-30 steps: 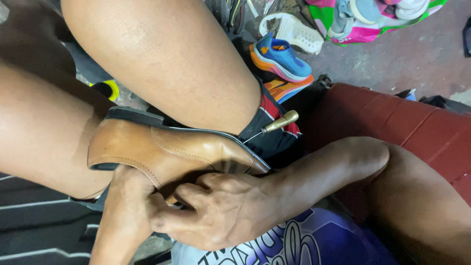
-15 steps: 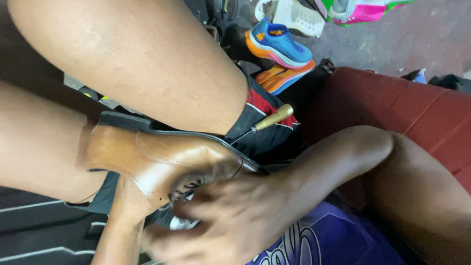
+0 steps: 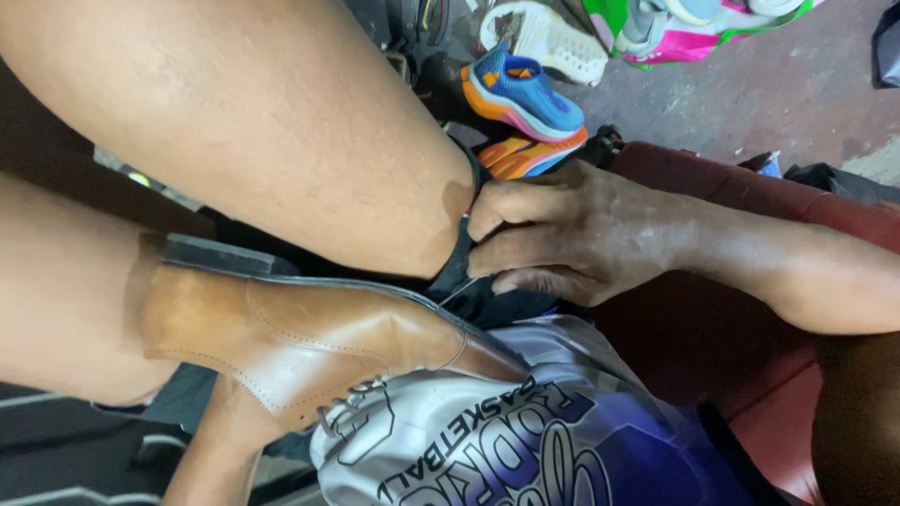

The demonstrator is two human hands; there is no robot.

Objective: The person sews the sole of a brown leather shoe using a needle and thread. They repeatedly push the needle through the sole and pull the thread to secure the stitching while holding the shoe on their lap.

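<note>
The right hand [image 3: 572, 234], which half a second earlier lay curled under the toe of the tan leather shoe [image 3: 300, 342], has risen to the edge of the dark shorts [image 3: 464, 272] by the thigh, its fingers pinched narrowly on a thin thread. The shoe, a brown lace-up with a black heel and stitched seams, lies on its side across the lap, below and left of that pinch. The left hand [image 3: 220, 450] is mostly hidden beneath it, so its grasp cannot be made out.

Grey concrete floor [image 3: 750, 84] bears blue-orange sneakers [image 3: 525, 103].
</note>
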